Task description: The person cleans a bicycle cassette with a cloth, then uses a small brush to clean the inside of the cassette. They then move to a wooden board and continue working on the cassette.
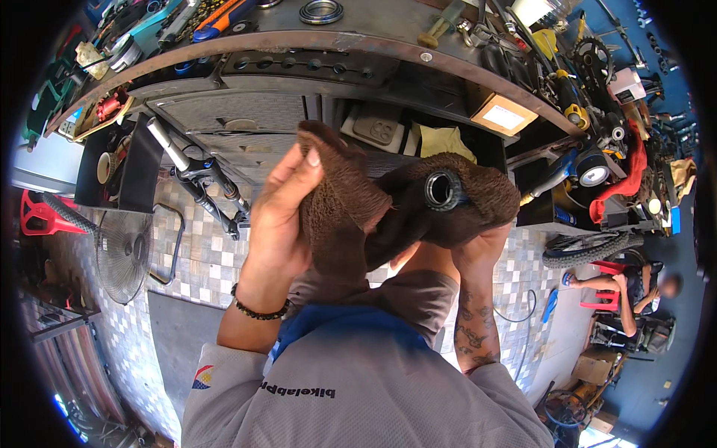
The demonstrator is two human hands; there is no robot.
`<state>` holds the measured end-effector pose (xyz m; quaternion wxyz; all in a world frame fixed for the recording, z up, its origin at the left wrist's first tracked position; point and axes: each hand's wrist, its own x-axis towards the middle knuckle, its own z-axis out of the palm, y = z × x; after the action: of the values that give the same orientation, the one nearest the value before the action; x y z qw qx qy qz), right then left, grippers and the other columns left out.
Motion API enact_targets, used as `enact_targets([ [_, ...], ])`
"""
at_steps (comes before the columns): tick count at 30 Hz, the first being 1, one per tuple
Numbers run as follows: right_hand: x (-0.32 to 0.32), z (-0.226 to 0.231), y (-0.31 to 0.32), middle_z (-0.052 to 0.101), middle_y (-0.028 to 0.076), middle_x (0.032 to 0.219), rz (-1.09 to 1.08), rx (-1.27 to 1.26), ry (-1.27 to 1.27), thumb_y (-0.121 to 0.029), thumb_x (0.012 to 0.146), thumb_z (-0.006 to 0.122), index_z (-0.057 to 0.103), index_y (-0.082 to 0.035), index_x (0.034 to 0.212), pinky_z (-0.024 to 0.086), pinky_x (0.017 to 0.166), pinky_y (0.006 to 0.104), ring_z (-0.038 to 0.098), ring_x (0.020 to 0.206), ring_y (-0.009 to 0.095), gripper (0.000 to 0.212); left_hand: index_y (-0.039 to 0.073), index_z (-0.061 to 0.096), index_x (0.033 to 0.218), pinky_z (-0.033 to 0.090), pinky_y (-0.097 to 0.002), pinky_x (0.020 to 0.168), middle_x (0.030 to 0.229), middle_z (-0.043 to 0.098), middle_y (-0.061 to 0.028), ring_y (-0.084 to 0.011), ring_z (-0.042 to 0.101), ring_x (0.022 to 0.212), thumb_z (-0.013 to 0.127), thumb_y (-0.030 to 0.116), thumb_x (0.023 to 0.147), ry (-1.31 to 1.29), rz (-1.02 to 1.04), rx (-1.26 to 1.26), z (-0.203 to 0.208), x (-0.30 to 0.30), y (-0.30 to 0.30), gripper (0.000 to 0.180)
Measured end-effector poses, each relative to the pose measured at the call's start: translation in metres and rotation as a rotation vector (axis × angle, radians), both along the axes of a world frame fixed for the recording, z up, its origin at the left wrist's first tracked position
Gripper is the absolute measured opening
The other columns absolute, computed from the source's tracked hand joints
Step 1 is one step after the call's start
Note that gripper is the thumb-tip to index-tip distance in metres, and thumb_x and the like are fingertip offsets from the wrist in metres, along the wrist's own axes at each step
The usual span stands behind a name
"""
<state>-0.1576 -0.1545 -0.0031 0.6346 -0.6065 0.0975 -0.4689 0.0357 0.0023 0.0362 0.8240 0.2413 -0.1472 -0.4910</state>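
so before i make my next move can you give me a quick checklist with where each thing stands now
1. Left hand has hold of the loose part of the brown, rough-textured cloth: ok, thumb on top.
2. Dark, round, hollow metal part is backed by the cloth: ok.
3. Part's open end is uncovered: ok, the opening shows.
4. Right hand has its fingers closed firmly: cannot tell, the cloth hides them.
5. Inside of the part is clean: cannot tell, too small and dark.
6. Black bicycle fork with a silver tube is apart from the left hand: ok.
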Motion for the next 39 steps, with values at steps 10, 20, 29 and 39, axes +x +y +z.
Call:
enact_targets([
  [10,0.001,-0.009,0.005,0.066,0.01,0.13,0.058,0.173,0.077,-0.001,0.081,0.083,0.056,0.0,0.135,0.049,0.105,0.0349,0.063,0.118,0.018,0.061,0.001,0.072,0.107,0.055,-0.0313,0.079,0.1,0.071,-0.0121,-0.0232,0.07,0.091,0.079,-0.001,0.083,-1.215,0.435,0.107,0.008,-0.016,-0.016,0.026],
  [20,0.01,0.025,0.01,0.068,0.014,0.125,-0.158,-0.103,0.208,-0.001,0.075,0.085,0.064,0.007,0.121,0.051,0.1,0.0332,0.065,0.116,0.021,0.051,-0.002,0.063,0.121,0.054,-0.0255,0.087,0.109,0.07,-0.0097,-0.0132,0.068,0.099,0.065,0.01,0.101,-0.261,0.002,0.21,-0.003,-0.019,-0.016,0.023],
  [29,0.025,0.027,0.025,0.07,0.018,0.123,-0.095,0.295,-0.066,0.006,0.093,0.061,0.063,0.003,0.125,0.057,0.096,0.0357,0.071,0.109,0.026,0.033,-0.001,0.061,0.13,0.054,-0.0265,0.084,0.105,0.068,-0.0103,-0.0129,0.065,0.095,0.062,0.026,0.099,-0.23,-0.033,0.109,-0.028,-0.015,-0.012,0.042],
  [39,0.028,0.056,0.018,0.075,0.005,0.094,-0.142,-0.466,0.521,-0.002,0.084,0.076,0.074,-0.003,0.103,0.055,0.063,0.0279,0.073,0.078,0.015,0.019,0.0,0.061,0.118,0.051,-0.0228,0.08,0.099,0.068,-0.0062,-0.0099,0.063,0.09,0.063,0.021,0.098,-0.282,-0.139,0.174,-0.013,-0.014,-0.001,0.029],
])
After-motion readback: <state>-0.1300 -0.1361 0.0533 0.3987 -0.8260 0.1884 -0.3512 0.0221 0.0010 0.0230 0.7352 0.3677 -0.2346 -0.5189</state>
